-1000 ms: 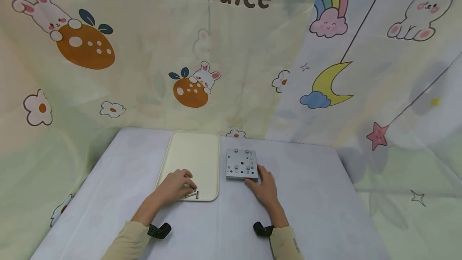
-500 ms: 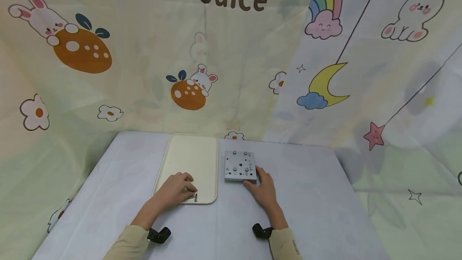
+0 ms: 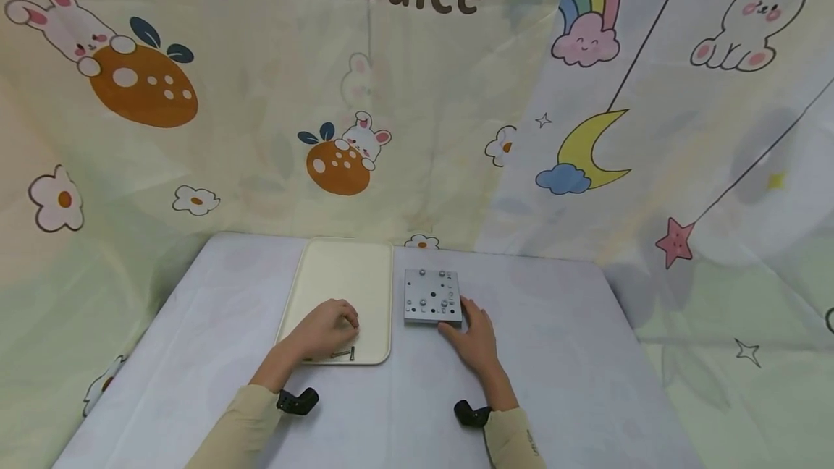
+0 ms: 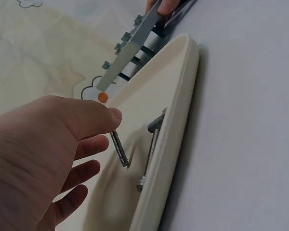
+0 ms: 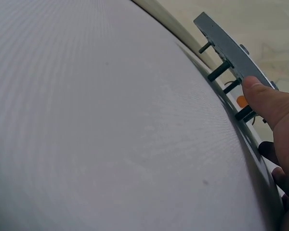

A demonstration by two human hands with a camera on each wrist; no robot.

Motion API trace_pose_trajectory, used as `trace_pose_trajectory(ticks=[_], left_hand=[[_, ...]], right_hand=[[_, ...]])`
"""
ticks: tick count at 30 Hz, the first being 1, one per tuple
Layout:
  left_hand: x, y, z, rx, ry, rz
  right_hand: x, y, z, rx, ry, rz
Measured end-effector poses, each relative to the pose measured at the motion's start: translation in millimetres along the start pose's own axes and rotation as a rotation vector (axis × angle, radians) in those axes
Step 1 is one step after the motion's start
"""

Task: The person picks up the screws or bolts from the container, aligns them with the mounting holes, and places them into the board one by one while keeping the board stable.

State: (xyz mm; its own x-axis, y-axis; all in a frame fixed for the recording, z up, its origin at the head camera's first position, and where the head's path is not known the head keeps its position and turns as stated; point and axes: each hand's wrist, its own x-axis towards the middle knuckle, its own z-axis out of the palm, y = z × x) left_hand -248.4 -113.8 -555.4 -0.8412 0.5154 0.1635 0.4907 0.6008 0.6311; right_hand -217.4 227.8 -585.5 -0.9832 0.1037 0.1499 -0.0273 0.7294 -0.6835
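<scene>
My left hand point(image 3: 329, 328) is over the near part of a cream tray point(image 3: 339, 252). Between thumb and fingers it pinches a screw point(image 4: 119, 150), whose threaded shank points down in the left wrist view. Two more screws point(image 3: 343, 354) lie in the tray below, near its front rim. To the right of the tray is a grey metal plate point(image 3: 432, 295) with several bolt heads and holes on top. Threaded shanks point(image 5: 219, 71) stick out under the plate. My right hand point(image 3: 477, 339) grips its near right corner, thumb point(image 5: 257, 91) on the front edge.
A white cloth covers the table point(image 3: 554, 353). Behind it hangs a printed curtain point(image 3: 443, 129) with cartoon rabbits and a moon. Each wrist wears a black camera, the left one point(image 3: 298, 402) in front of the tray.
My left hand has lifted off the tray floor with a screw pinched in its fingers, now more curled. Two screws show below it. My right hand stays on the plate.
</scene>
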Motion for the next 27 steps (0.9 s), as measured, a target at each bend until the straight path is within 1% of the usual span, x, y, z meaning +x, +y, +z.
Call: trace_pose_trajectory(ticks=[4,7,11,18,24,27], left_hand=[[13.3,2.9,0.0,-0.098,-0.006,-0.012],[26.2,5.0,1.7,-0.142,-0.008,-0.016],[46.3,13.8,2.4,-0.191,0.0,-0.016],[85.7,31.2,9.2,-0.254,0.002,-0.043],[117.5,47.9,18.5,-0.255,0.015,0.01],[130.7,58.7,22.5,-0.272,0.019,0.011]], right_hand=[[-1.3,-0.3,-0.3,0.004,-0.007,0.004],[-2.3,-0.5,-0.2,0.004,-0.011,-0.002],[-1.7,-0.7,-0.1,0.001,-0.013,-0.003],[0.3,-2.0,-1.0,0.008,-0.009,-0.004],[1.7,0.6,-0.3,0.007,0.004,-0.007],[2.8,2.6,0.5,0.003,-0.003,-0.007]])
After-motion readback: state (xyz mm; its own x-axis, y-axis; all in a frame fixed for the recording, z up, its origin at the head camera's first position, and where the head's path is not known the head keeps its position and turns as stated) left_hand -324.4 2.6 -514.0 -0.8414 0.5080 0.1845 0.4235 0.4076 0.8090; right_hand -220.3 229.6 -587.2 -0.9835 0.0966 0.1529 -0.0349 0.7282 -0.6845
